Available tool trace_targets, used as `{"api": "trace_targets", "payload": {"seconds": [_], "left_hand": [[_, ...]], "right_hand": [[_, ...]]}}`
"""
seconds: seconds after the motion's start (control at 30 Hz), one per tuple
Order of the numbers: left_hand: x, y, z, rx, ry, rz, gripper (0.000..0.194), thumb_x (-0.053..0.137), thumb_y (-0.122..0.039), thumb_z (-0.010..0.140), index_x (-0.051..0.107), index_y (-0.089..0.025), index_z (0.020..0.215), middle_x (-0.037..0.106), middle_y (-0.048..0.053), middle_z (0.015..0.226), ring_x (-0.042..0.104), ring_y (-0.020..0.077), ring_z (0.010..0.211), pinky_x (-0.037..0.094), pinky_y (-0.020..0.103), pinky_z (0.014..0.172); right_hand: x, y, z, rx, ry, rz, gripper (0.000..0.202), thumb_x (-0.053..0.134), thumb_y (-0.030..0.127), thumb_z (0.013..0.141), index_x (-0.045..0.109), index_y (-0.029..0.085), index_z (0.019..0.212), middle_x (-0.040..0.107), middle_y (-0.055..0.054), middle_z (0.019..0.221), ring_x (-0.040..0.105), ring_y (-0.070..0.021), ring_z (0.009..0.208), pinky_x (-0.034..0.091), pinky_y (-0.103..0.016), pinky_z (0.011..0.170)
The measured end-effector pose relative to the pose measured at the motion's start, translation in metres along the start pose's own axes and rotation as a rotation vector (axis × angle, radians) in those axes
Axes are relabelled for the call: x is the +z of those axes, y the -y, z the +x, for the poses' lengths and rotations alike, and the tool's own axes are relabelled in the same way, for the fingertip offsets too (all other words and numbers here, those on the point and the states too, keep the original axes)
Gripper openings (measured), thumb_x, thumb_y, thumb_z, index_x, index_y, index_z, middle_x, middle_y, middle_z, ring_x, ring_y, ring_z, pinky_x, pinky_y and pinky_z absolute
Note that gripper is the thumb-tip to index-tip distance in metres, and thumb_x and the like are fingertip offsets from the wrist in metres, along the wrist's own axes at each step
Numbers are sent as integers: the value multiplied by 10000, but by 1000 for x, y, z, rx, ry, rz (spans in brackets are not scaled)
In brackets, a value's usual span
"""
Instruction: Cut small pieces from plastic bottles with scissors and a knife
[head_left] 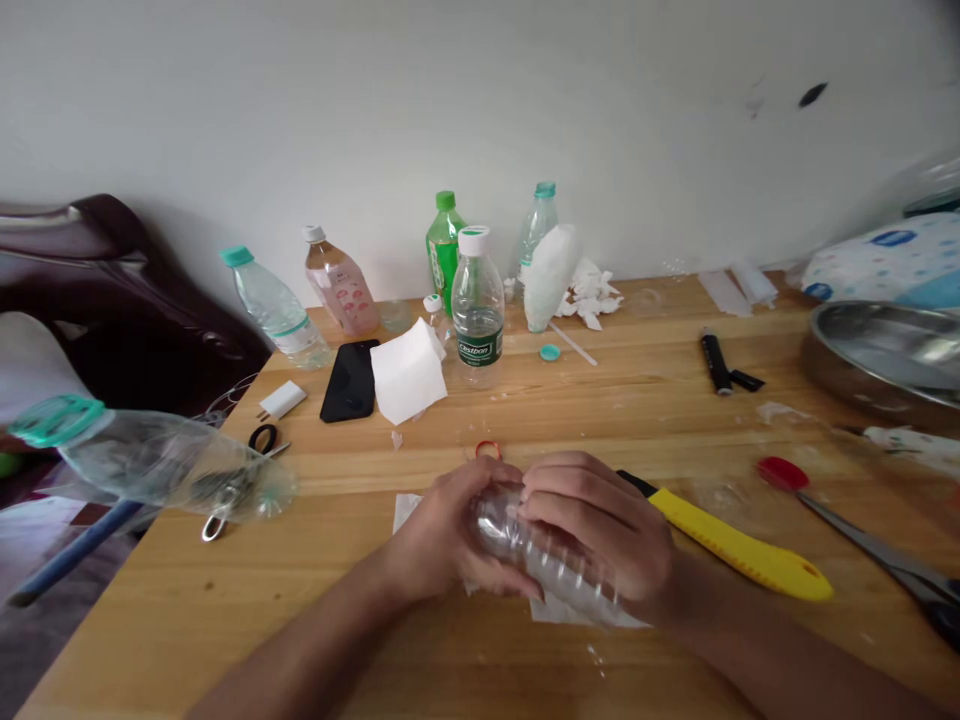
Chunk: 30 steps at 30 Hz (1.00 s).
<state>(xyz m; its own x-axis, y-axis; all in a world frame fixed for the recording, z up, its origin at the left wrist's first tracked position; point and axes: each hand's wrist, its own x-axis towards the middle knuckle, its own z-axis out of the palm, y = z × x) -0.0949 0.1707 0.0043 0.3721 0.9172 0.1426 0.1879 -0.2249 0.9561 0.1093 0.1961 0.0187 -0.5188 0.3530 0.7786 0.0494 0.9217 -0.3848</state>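
A clear ribbed plastic bottle (559,570) lies tilted between my hands, over white paper (559,610) near the front middle of the wooden table. My left hand (450,530) wraps round its far left end, thumb underneath. Fingers of my right hand (600,520) curl over its top and right side. Just beyond the hands is a small red ring (487,450). A yellow utility knife (739,545) rests right of my right hand. Folded white tissue (409,370) and a Cestbon bottle (478,310) stand farther back.
Several bottles line the wall side, including a green one (444,245). At left are a phone (349,381), a charger (283,400), scissors (262,440) and a clear bottle (165,455) over the edge. Right: a metal bowl (885,370), a black marker (716,362) and red-tipped scissors (862,535).
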Motion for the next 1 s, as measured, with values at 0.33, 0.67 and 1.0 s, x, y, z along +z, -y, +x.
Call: {"api": "trace_targets", "payload": {"seconds": [0.33,0.67,1.0], "left_hand": [[-3,-17,1,-1,91,94,716,944,-486,475,657,-178,1054,719,59,975,652,221,867,496,315,805],[-3,-22,1,-22,136,99,674,925,-477,516,698,-182,1078,716,43,913,645,196,796,499,289,730],[0,-29,-1,-159,143,49,705,959,-437,439,702,-185,1046,728,9,903,641,201,814,494,278,723]], "right_hand": [[-1,-2,-4,-16,-1,77,159,628,-41,857,605,109,905,614,-80,929,576,-168,859,540,-362,734],[2,-3,-5,28,8,154,204,611,-54,856,568,145,847,581,-39,904,560,-142,838,530,-341,717],[-2,-5,-4,78,19,201,192,626,-29,860,567,154,856,557,-20,861,543,-128,796,507,-317,684]]}}
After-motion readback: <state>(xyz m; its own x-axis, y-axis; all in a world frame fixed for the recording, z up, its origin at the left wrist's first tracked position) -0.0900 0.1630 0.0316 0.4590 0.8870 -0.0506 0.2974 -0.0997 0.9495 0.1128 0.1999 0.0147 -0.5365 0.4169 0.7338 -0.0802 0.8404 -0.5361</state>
